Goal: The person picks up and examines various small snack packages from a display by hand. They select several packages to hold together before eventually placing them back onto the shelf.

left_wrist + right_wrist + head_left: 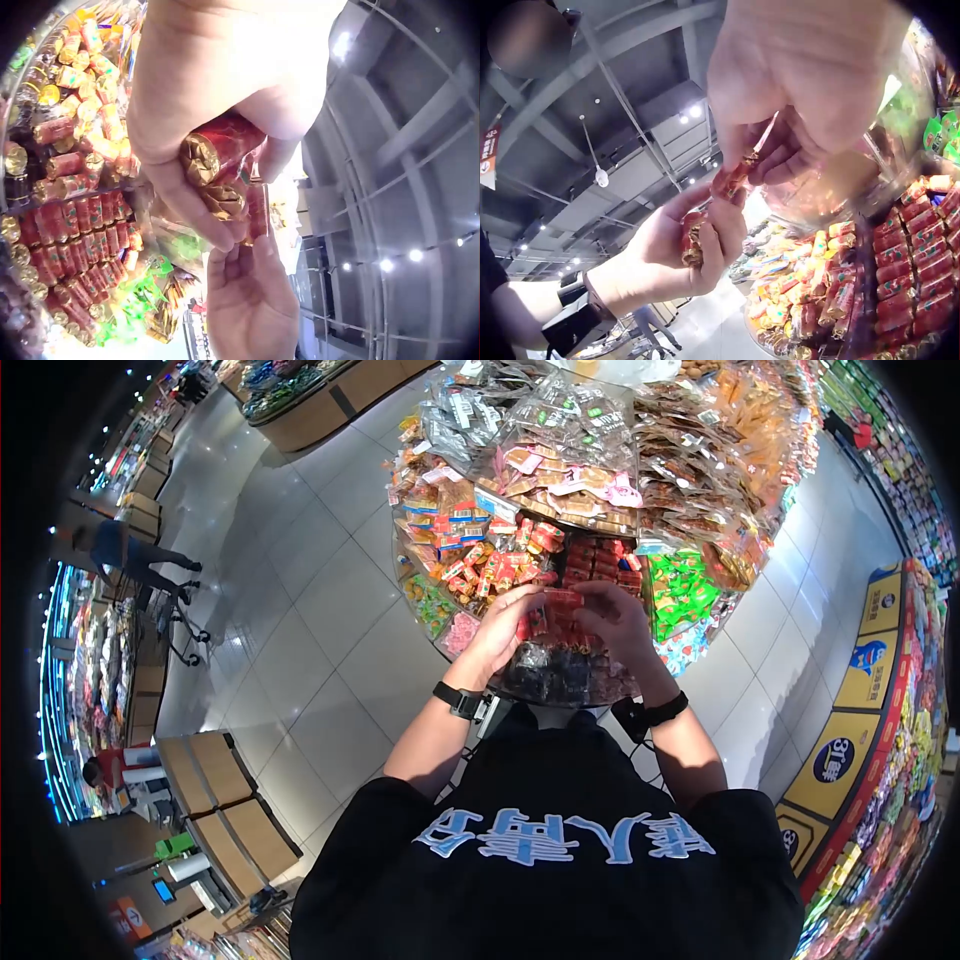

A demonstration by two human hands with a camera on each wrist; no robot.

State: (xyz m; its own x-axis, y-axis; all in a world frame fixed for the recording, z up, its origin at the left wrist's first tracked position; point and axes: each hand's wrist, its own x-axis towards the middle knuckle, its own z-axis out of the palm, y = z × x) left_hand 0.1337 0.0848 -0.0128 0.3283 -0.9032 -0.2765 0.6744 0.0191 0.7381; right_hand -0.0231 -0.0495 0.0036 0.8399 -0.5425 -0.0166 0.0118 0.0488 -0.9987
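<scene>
My left hand (502, 628) curls round red-wrapped rolls with gold foil ends; in the left wrist view two of these rolls (234, 144) show between its thumb and fingers. My right hand (617, 624) pinches a red roll (733, 177) whose other end lies at the left fingertips. Both hands are close together above the round candy stand. Beneath them, neat rows of matching red rolls (934, 259) fill one compartment. Left of those rows lies a loose heap of red and gold rolls (490, 568).
Green packets (683, 592) fill a compartment on the right. Bagged snacks (570, 420) are piled at the back of the stand. On the far left a person (135, 552) stands by a cart (188, 630). Yellow-fronted shelves (835, 755) line the right, with tiled floor (330, 610) between.
</scene>
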